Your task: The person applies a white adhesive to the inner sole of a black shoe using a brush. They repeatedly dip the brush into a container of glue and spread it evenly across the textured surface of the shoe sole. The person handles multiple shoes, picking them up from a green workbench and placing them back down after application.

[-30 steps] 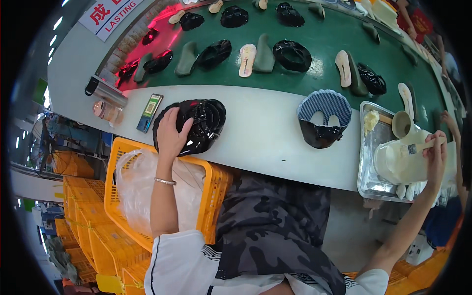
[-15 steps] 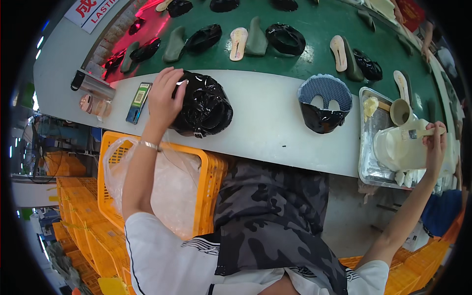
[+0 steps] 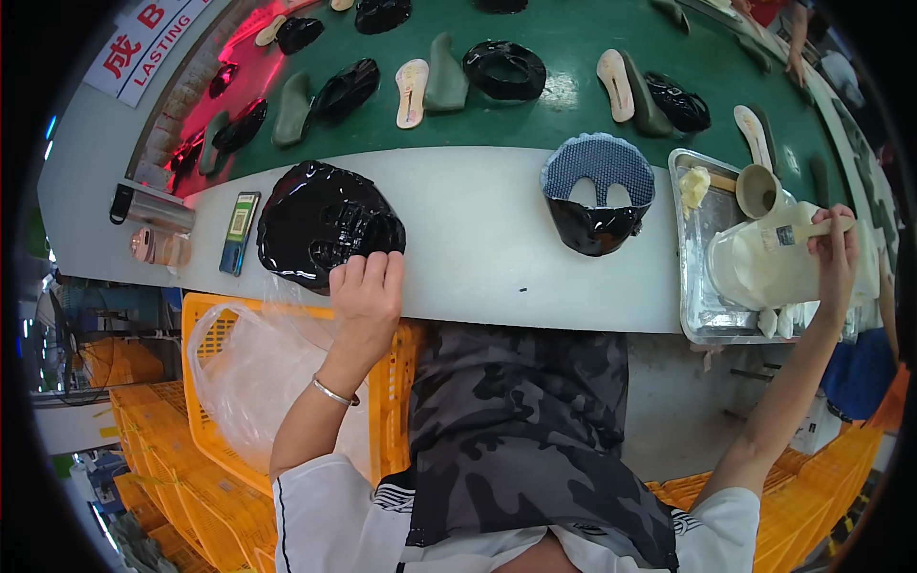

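On the left of our white tabletop (image 3: 468, 239) lies a black patent shoe upper (image 3: 315, 215); our left hand (image 3: 368, 298) is curled closed over its near right edge, thumb hidden; our right hand (image 3: 835, 244) grips a pale brush handle (image 3: 809, 231) above a white plastic tub (image 3: 750, 272) in the metal tray (image 3: 689, 277) on the right; between them stands a check-lined upper (image 3: 597, 172).
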`<act>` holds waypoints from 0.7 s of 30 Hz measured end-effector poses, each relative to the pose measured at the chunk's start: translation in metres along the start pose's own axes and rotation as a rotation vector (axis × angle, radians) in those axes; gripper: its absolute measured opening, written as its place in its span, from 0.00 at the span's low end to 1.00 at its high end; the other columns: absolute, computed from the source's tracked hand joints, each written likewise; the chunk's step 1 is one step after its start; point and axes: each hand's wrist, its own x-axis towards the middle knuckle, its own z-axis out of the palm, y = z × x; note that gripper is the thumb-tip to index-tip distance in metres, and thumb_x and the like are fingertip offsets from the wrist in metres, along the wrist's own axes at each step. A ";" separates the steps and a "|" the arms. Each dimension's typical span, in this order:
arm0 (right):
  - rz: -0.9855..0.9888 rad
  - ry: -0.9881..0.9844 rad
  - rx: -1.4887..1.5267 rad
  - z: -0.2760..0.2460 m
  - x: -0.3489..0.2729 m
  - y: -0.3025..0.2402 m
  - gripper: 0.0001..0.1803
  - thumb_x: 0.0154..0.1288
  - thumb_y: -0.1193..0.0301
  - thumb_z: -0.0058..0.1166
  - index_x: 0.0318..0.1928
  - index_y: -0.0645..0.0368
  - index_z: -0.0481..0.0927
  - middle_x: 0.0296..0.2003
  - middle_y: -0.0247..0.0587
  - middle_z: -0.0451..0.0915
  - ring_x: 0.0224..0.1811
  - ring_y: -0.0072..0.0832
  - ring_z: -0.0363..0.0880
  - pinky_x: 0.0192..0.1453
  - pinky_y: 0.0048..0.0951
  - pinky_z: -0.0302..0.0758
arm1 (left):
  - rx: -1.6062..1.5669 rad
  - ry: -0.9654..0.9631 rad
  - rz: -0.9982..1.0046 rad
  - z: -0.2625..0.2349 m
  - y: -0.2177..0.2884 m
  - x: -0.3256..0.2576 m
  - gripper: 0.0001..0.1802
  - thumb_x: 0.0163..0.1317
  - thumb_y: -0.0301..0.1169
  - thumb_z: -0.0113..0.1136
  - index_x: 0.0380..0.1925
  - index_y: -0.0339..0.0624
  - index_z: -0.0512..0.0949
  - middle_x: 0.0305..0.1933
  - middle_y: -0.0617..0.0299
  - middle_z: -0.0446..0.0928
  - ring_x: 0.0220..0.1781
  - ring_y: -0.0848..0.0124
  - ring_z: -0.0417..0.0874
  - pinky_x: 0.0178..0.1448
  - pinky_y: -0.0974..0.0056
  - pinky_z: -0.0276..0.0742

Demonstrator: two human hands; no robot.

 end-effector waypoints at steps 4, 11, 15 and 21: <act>0.007 0.000 0.002 -0.001 0.000 0.001 0.10 0.69 0.67 0.40 0.46 0.60 0.67 0.34 0.36 0.72 0.25 0.15 0.66 0.31 0.13 0.65 | -0.007 0.008 -0.007 -0.017 0.000 0.000 0.14 0.41 0.27 0.53 0.33 0.37 0.74 0.30 0.61 0.69 0.33 0.67 0.69 0.36 0.62 0.60; 0.020 0.021 -0.013 -0.006 0.000 0.005 0.11 0.70 0.68 0.40 0.48 0.59 0.66 0.36 0.36 0.70 0.26 0.14 0.66 0.32 0.12 0.64 | -0.228 0.074 0.230 -0.070 0.035 0.023 0.14 0.39 0.29 0.54 0.30 0.42 0.74 0.33 0.63 0.71 0.36 0.67 0.71 0.38 0.63 0.63; -0.004 0.013 -0.010 -0.004 0.001 0.006 0.11 0.69 0.66 0.41 0.46 0.59 0.67 0.35 0.36 0.72 0.25 0.14 0.66 0.31 0.13 0.64 | -0.410 -0.139 0.379 -0.046 0.051 0.010 0.12 0.40 0.31 0.58 0.28 0.43 0.73 0.31 0.65 0.70 0.36 0.67 0.71 0.38 0.63 0.64; 0.010 0.015 -0.030 -0.003 -0.001 0.004 0.11 0.69 0.67 0.41 0.46 0.59 0.67 0.36 0.37 0.72 0.26 0.15 0.66 0.32 0.13 0.64 | -0.586 -0.082 0.053 -0.044 0.046 0.023 0.14 0.43 0.32 0.64 0.30 0.43 0.72 0.33 0.63 0.69 0.36 0.63 0.70 0.37 0.63 0.66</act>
